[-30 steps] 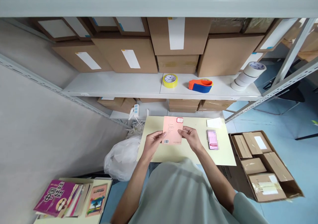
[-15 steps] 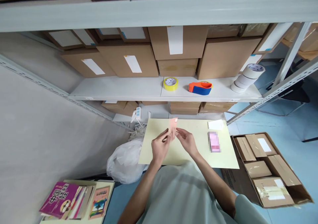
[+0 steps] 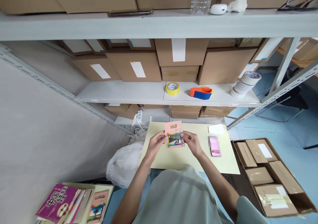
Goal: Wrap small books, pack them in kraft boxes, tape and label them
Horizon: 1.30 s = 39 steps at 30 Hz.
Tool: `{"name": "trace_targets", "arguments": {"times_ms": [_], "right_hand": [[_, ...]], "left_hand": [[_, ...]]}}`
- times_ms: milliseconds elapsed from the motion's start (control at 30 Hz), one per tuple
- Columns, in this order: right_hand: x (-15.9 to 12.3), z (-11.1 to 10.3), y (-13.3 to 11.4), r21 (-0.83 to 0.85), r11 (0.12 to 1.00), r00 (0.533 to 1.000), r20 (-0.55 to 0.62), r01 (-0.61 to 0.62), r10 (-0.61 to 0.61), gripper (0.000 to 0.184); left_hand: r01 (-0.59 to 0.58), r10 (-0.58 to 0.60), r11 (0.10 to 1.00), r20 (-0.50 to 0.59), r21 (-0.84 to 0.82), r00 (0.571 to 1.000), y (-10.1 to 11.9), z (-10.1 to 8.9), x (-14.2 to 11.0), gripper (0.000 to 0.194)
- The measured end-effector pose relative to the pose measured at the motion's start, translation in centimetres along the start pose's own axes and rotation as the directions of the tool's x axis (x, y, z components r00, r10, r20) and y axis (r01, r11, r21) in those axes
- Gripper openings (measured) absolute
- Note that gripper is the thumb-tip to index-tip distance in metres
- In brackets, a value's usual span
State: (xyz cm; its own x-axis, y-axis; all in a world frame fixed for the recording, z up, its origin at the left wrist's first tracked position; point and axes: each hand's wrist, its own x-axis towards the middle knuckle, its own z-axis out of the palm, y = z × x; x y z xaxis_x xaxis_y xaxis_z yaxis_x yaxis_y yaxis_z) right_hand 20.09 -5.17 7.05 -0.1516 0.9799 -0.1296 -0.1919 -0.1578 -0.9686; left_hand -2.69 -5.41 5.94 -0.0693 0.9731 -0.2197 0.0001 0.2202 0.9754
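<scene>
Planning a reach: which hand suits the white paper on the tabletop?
Probably the right hand: it is nearer the white paper, though both it and the left hand hold the pink booklet.

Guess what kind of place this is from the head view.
Likely a small packing or stock area, maybe for books: cardboard boxes fill metal shelving, rolls of tape and an orange-blue tape dispenser sit within reach, and a stack of books lies at lower left.
</scene>
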Motion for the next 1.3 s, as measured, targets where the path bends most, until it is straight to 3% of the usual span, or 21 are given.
{"name": "trace_targets", "arguments": {"times_ms": [167,400,500,567,667,733,800,967,1067,1167,1300], "right_hand": [[0.2,0.6,-1.6,0.043,0.998,0.998,0.052,0.039,-0.041,0.057],[0.4,0.8,-3.7,-0.042,0.984,0.980,0.112,0.172,-0.167,0.052],[-0.1,0.9,-5.1,-0.115,0.951,0.956,0.109,0.285,-0.274,0.039],[-0.5,1.0,-6.0,-0.149,0.915,0.925,0.121,0.376,-0.360,0.029],[-0.9,1.1,-6.7,-0.168,0.871,0.885,0.154,0.462,-0.440,0.022],[-1.0,1.2,-6.9,-0.178,0.862,0.879,0.161,0.474,-0.450,0.021],[-1.0,1.3,-7.0,-0.185,0.863,0.881,0.160,0.471,-0.446,0.022],[-0.7,1.0,-7.1,-0.257,0.869,0.906,0.127,0.423,-0.403,0.031],[-0.6,0.8,-6.9,-0.268,0.894,0.932,0.063,0.360,-0.357,0.037],[-0.6,0.7,-6.7,-0.225,0.921,0.946,0.022,0.319,-0.322,0.045],[-0.7,0.5,-7.0,-0.271,0.914,0.952,0.057,0.303,-0.300,0.038]], "left_hand": [[-0.075,0.076,0.997,0.062,-0.024,0.995,2.5,-0.6,-0.4,0.061],[-0.300,0.300,0.952,0.017,0.065,0.954,4.7,-0.8,-1.7,0.047],[-0.441,0.445,0.876,0.028,0.193,0.895,6.3,-1.2,-2.9,0.026],[-0.558,0.562,0.780,0.074,0.282,0.824,7.5,-1.6,-3.7,0.013],[-0.683,0.688,0.645,0.129,0.343,0.714,8.8,-2.2,-4.4,0.015],[-0.704,0.714,0.613,0.130,0.358,0.688,9.2,-2.5,-4.5,0.016],[-0.691,0.704,0.625,0.120,0.362,0.700,9.2,-2.5,-4.4,0.014],[-0.530,0.558,0.798,-0.017,0.286,0.830,8.7,-2.0,-4.3,0.018],[-0.457,0.473,0.870,-0.051,0.186,0.880,8.7,-1.6,-4.4,0.028],[-0.445,0.454,0.877,-0.012,0.180,0.891,8.9,-1.5,-4.5,0.030],[-0.456,0.464,0.849,0.035,0.266,0.885,9.1,-2.0,-4.2,0.036]]}}
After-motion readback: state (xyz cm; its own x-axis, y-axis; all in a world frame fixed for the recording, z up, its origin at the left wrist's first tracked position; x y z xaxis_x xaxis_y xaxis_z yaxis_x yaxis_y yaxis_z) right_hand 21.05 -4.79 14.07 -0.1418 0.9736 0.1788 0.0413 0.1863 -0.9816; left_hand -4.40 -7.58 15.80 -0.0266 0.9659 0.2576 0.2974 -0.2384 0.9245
